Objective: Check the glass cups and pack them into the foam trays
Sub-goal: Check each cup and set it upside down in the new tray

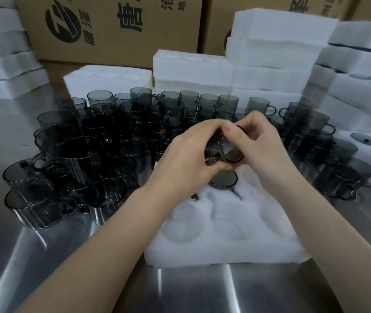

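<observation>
One cup [225, 152] is held over the tray [225, 251] on the desk [78, 267], with the fingers of the left hand [186, 159] and right hand [261, 143] curled round it. The glass is judged stiff, slippery and fragile, and is best gripped by the wall. One packed cup [223, 180] is seen; the loose cups [78, 154] cannot be counted.

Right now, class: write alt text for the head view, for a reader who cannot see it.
The left hand and right hand hold a grey glass cup over a white foam tray on a steel table, one cup already seated in a pocket. Many more grey cups crowd the table behind, before foam stacks and cardboard boxes.
</observation>
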`<state>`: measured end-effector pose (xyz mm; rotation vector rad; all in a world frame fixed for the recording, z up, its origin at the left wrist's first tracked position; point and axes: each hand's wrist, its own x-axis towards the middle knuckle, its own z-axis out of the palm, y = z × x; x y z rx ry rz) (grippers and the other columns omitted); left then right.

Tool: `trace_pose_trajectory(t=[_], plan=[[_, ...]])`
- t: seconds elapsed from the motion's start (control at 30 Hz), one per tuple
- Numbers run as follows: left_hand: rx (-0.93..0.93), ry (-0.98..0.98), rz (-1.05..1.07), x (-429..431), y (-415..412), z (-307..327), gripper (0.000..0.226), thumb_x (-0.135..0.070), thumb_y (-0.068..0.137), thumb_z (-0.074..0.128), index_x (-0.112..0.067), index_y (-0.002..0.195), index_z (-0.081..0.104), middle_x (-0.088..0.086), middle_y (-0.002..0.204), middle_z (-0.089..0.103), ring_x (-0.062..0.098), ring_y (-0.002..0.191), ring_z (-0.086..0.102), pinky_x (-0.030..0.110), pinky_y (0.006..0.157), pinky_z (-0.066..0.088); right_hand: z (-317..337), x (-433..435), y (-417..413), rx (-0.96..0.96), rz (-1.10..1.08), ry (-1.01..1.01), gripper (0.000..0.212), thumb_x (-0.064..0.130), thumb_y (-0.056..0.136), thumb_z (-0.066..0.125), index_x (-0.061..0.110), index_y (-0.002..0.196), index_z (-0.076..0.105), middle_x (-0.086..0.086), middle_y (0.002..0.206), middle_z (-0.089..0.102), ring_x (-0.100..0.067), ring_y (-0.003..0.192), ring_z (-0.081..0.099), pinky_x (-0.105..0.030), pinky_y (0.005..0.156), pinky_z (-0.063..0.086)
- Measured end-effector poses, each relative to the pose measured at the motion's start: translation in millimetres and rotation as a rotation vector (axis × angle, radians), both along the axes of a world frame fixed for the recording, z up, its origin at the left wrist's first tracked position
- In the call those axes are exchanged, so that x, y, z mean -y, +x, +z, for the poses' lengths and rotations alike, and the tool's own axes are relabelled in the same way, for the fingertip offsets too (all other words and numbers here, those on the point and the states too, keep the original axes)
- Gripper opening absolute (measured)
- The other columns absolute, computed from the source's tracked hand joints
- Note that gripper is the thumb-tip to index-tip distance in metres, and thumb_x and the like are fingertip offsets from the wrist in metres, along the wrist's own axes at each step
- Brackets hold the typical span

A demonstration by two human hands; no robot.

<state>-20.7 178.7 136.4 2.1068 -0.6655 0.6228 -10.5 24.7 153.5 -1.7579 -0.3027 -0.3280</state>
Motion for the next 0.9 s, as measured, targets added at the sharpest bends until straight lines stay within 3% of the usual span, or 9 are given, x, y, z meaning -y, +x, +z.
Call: trace_pose_trajectory(t=[0.2, 0.3, 0.4, 0.47, 0.57, 0.63, 0.7, 0.8, 0.9], plan=[[-0.057, 0.008, 0.015, 0.1, -4.4, 3.3, 0.061, -0.043, 0.07, 0.071, -0.043, 0.122, 0.039, -0.022, 0.121, 0.055, 0.003, 0.108, 0.056, 0.032, 0.093, 0.049, 3.9, 3.2, -0.5, -0.106, 0.116, 0.197, 0.026, 0.028, 0.101, 0.05, 0.016, 0.078, 0.054, -0.005, 0.077, 0.063, -0.021, 0.058, 0.062, -0.031, 0.046, 0.048], [-0.11, -0.105, 0.024, -2.6, -5.1, 3.9, 0.057, -0.046, 0.072, 0.071, -0.041, 0.121, 0.042, -0.022, 0.107, 0.064, -0.002, 0.101, 0.06, 0.021, 0.088, 0.047, 6.2, 7.7, 2.1, -0.179, 0.239, 0.327, 0.025, 0.022, 0.103, 0.042, 0.011, 0.106, 0.065, -0.008, 0.084, 0.065, -0.02, 0.054, 0.055, -0.028, 0.049, 0.047], [-0.131, -0.198, 0.003, -4.4, -6.6, 4.5, 0.053, -0.054, 0.076, 0.064, -0.037, 0.119, 0.038, -0.032, 0.102, 0.061, -0.008, 0.099, 0.059, 0.008, 0.082, 0.042, 8.5, 11.1, 6.0, -0.231, 0.312, 0.421, 0.032, 0.023, 0.1, 0.044, 0.012, 0.127, 0.059, -0.006, 0.093, 0.064, -0.015, 0.056, 0.054, -0.025, 0.054, 0.047], [-0.146, -0.252, -0.044, -5.3, -7.1, 4.6, 0.055, -0.059, 0.078, 0.056, -0.032, 0.122, 0.037, -0.035, 0.103, 0.059, -0.008, 0.101, 0.058, 0.012, 0.085, 0.043, 8.0, 11.0, 7.0, -0.27, 0.408, 0.38, 0.045, 0.028, 0.095, 0.046, 0.012, 0.136, 0.053, -0.007, 0.105, 0.062, -0.017, 0.07, 0.059, -0.026, 0.064, 0.049], [-0.215, -0.295, -0.151, -5.8, -5.1, 4.2, 0.061, -0.059, 0.081, 0.05, -0.026, 0.129, 0.032, -0.026, 0.109, 0.06, -0.006, 0.106, 0.057, 0.026, 0.096, 0.046, 6.3, 11.1, 4.5, -0.324, 0.657, 0.368, 0.052, 0.033, 0.098, 0.038, 0.013, 0.145, 0.043, -0.019, 0.139, 0.052, -0.03, 0.111, 0.056, -0.043, 0.098, 0.045], [-0.246, -0.291, -0.201, -5.8, -3.2, 3.7, 0.07, -0.056, 0.081, 0.05, -0.021, 0.137, 0.027, -0.025, 0.116, 0.056, -0.007, 0.111, 0.054, 0.022, 0.099, 0.043, 6.7, 13.1, 3.4, -0.311, 0.747, 0.363, 0.053, 0.032, 0.098, 0.036, 0.012, 0.147, 0.038, -0.023, 0.146, 0.044, -0.035, 0.124, 0.048, -0.048, 0.106, 0.04], [-0.253, -0.289, -0.211, -6.2, -2.4, 3.0, 0.078, -0.051, 0.08, 0.057, -0.02, 0.143, 0.023, -0.026, 0.129, 0.048, -0.01, 0.122, 0.046, 0.012, 0.101, 0.036, 7.4, 15.0, 3.2, -0.282, 0.711, 0.36, 0.056, 0.031, 0.094, 0.041, 0.008, 0.145, 0.039, -0.023, 0.14, 0.048, -0.035, 0.122, 0.049, -0.045, 0.1, 0.045], [-0.223, -0.278, -0.157, -7.3, -3.0, 3.2, 0.086, -0.034, 0.076, 0.07, -0.027, 0.148, 0.024, -0.012, 0.148, 0.037, 0.0, 0.133, 0.04, 0.008, 0.104, 0.031, 5.5, 14.6, 3.7, -0.234, 0.562, 0.379, 0.052, 0.024, 0.088, 0.05, 0.003, 0.134, 0.043, -0.018, 0.125, 0.056, -0.033, 0.109, 0.057, -0.042, 0.085, 0.05], [-0.175, -0.21, -0.129, -6.4, -3.6, 3.1, 0.083, -0.022, 0.071, 0.08, -0.025, 0.144, 0.039, -0.009, 0.137, 0.048, 0.001, 0.126, 0.047, 0.018, 0.106, 0.037, 2.4, 11.0, 2.2, -0.162, 0.441, 0.31, 0.032, 0.015, 0.078, 0.062, 0.014, 0.108, 0.051, -0.013, 0.105, 0.058, -0.029, 0.09, 0.062, -0.036, 0.066, 0.056]])
